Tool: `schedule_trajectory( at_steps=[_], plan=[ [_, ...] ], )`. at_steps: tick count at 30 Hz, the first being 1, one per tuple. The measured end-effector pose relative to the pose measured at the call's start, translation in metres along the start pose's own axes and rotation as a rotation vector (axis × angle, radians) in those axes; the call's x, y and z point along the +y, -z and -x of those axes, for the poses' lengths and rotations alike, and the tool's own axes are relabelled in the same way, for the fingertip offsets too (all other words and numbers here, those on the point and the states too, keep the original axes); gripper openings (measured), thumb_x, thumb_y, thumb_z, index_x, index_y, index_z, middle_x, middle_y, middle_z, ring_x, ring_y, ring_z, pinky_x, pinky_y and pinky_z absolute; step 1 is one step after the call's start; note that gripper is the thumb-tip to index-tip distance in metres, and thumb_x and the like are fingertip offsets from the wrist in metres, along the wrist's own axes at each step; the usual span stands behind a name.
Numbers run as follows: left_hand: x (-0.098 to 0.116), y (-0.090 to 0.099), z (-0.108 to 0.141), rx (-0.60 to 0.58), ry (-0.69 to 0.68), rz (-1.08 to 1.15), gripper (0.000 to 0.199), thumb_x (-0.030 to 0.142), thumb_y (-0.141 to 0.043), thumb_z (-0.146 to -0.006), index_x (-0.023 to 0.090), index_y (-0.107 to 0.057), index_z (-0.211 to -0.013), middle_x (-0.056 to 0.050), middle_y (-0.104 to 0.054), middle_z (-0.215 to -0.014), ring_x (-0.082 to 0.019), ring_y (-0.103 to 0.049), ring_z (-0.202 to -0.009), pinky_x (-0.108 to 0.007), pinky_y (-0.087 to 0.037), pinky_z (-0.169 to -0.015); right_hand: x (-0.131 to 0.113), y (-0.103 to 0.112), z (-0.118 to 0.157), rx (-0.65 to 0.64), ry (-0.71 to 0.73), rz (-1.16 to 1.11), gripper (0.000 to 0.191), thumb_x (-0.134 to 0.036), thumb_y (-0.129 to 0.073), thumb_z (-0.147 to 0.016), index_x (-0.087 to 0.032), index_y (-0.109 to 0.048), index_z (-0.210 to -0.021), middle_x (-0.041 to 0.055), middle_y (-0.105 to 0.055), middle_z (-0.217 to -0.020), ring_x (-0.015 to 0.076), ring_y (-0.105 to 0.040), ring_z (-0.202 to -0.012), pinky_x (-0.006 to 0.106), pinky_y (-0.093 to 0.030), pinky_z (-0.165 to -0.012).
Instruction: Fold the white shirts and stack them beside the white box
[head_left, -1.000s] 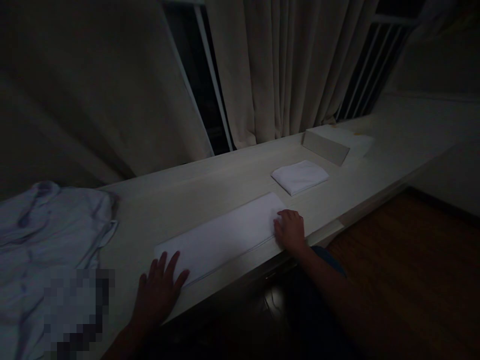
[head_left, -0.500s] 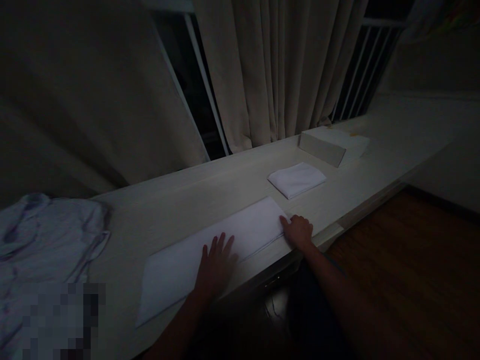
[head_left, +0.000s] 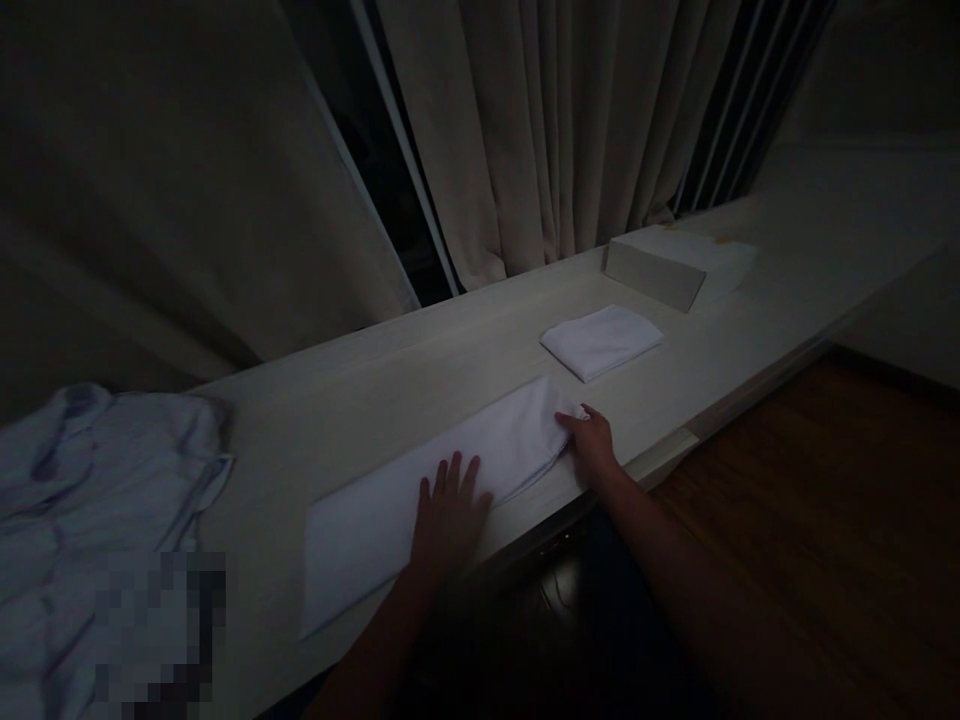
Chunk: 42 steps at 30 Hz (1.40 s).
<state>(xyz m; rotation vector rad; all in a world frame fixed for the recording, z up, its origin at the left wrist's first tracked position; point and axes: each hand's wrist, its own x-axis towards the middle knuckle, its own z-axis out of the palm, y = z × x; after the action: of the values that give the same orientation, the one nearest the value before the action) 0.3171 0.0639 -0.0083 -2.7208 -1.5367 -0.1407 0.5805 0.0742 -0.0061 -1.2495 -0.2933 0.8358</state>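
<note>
A long, folded white cloth (head_left: 375, 530) lies flat along the front of the pale counter (head_left: 360, 410). My left hand (head_left: 448, 515) rests on the middle of it, fingers spread. At the cloth's right end my right hand (head_left: 590, 440) pinches the edge between thumb and fingers, and the fabric there is slightly raised and wrinkled. Beyond that end sits a smaller folded white cloth (head_left: 602, 342), touched by neither hand.
A crumpled light shirt (head_left: 112, 480) covers the counter's left end. At the back right stands a white box (head_left: 660, 268). Curtains (head_left: 525, 140) hang behind the counter, and drawers are under its front edge.
The cloth's right end is now lifted a little and creased in my right hand's grip. My left hand still lies on the cloth. The whole view has shifted slightly.
</note>
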Motion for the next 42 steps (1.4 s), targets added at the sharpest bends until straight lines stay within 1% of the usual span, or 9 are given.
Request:
schedule_trajectory(
  at_steps=[3, 5, 10, 14, 21, 25, 30, 36, 42],
  plan=[
    [0.017, 0.003, -0.006, -0.03, 0.033, 0.041, 0.066, 0.058, -0.02, -0.093, 0.027, -0.022, -0.152, -0.008, -0.014, -0.161, -0.032, -0.013, -0.147, -0.057, -0.013, -0.116, -0.002, -0.003, 0.006, -0.124, -0.077, -0.199, 0.04, -0.02, -0.08, -0.056, -0.014, -0.064, -0.091, 0.008, -0.073, -0.094, 0.0218, -0.068, -0.084, 0.033, -0.055, -0.077],
    [0.023, 0.008, -0.014, -0.073, 0.068, 0.084, 0.067, 0.06, -0.021, -0.092, 0.027, -0.025, -0.151, -0.009, -0.017, -0.16, -0.032, -0.016, -0.147, -0.057, -0.015, -0.115, -0.001, -0.002, 0.006, -0.133, -0.041, -0.212, 0.037, -0.018, -0.08, -0.056, -0.015, -0.066, -0.091, 0.0054, -0.073, -0.091, 0.0199, -0.068, -0.081, 0.031, -0.055, -0.075],
    [0.011, 0.015, -0.045, 0.0, 0.136, 0.095, 0.075, 0.061, -0.018, -0.092, 0.013, -0.03, -0.148, -0.014, -0.021, -0.159, -0.029, -0.018, -0.147, -0.05, -0.017, -0.116, 0.004, 0.002, 0.0, -0.14, -0.013, -0.28, 0.037, -0.018, -0.075, -0.063, -0.018, -0.065, -0.099, 0.0014, -0.073, -0.091, 0.0175, -0.068, -0.079, 0.03, -0.057, -0.074],
    [-0.001, 0.001, -0.059, -0.017, 0.12, 0.038, 0.082, 0.066, -0.02, -0.089, 0.011, -0.023, -0.15, -0.014, -0.017, -0.16, -0.03, -0.014, -0.147, -0.052, -0.014, -0.117, 0.002, -0.002, -0.003, -0.123, -0.152, -0.45, 0.033, -0.016, -0.073, -0.068, -0.017, -0.064, -0.1, 0.0037, -0.073, -0.096, 0.0193, -0.069, -0.086, 0.033, -0.058, -0.079],
    [0.011, -0.014, -0.063, -0.019, 0.079, 0.04, 0.084, 0.066, -0.018, -0.089, 0.012, -0.016, -0.152, -0.013, -0.012, -0.161, -0.029, -0.01, -0.148, -0.051, -0.012, -0.118, -0.002, -0.005, -0.004, -0.079, -0.268, -0.463, 0.037, -0.015, -0.073, -0.069, -0.015, -0.064, -0.105, 0.0071, -0.073, -0.101, 0.0217, -0.07, -0.088, 0.037, -0.058, -0.082],
    [0.017, -0.011, -0.066, -0.019, 0.084, 0.047, 0.084, 0.067, -0.016, -0.089, 0.011, -0.016, -0.152, -0.014, -0.011, -0.161, -0.03, -0.009, -0.148, -0.052, -0.011, -0.117, 0.001, -0.004, -0.006, -0.018, -0.137, -0.389, 0.033, -0.025, -0.069, -0.075, -0.015, -0.063, -0.106, 0.0069, -0.072, -0.104, 0.0207, -0.067, -0.098, 0.037, -0.055, -0.088],
    [0.022, -0.01, -0.069, -0.015, 0.076, 0.047, 0.084, 0.066, -0.014, -0.089, 0.01, -0.019, -0.152, -0.016, -0.01, -0.16, -0.032, -0.009, -0.148, -0.053, -0.012, -0.117, -0.004, -0.005, -0.005, -0.092, 0.032, -0.253, 0.038, -0.039, -0.066, -0.078, -0.018, -0.059, -0.109, 0.0073, -0.07, -0.11, 0.0201, -0.066, -0.105, 0.037, -0.055, -0.088],
    [0.026, -0.01, -0.071, 0.016, 0.087, 0.065, 0.083, 0.065, -0.015, -0.09, 0.01, -0.02, -0.151, -0.016, -0.012, -0.16, -0.032, -0.01, -0.148, -0.053, -0.012, -0.116, -0.024, -0.01, 0.003, -0.104, 0.06, -0.206, 0.038, -0.042, -0.063, -0.078, -0.018, -0.059, -0.107, 0.009, -0.069, -0.111, 0.0211, -0.066, -0.104, 0.037, -0.056, -0.085],
    [0.04, -0.004, -0.083, 0.039, 0.102, 0.278, 0.082, 0.062, -0.024, -0.09, 0.005, -0.026, -0.148, -0.02, -0.017, -0.158, -0.034, -0.013, -0.147, -0.057, -0.007, -0.117, -0.063, -0.057, 0.043, -0.255, 0.209, 0.027, 0.028, -0.035, -0.063, -0.081, -0.019, -0.067, -0.104, 0.006, -0.069, -0.111, 0.0224, -0.061, -0.112, 0.038, -0.044, -0.101]
  ],
)
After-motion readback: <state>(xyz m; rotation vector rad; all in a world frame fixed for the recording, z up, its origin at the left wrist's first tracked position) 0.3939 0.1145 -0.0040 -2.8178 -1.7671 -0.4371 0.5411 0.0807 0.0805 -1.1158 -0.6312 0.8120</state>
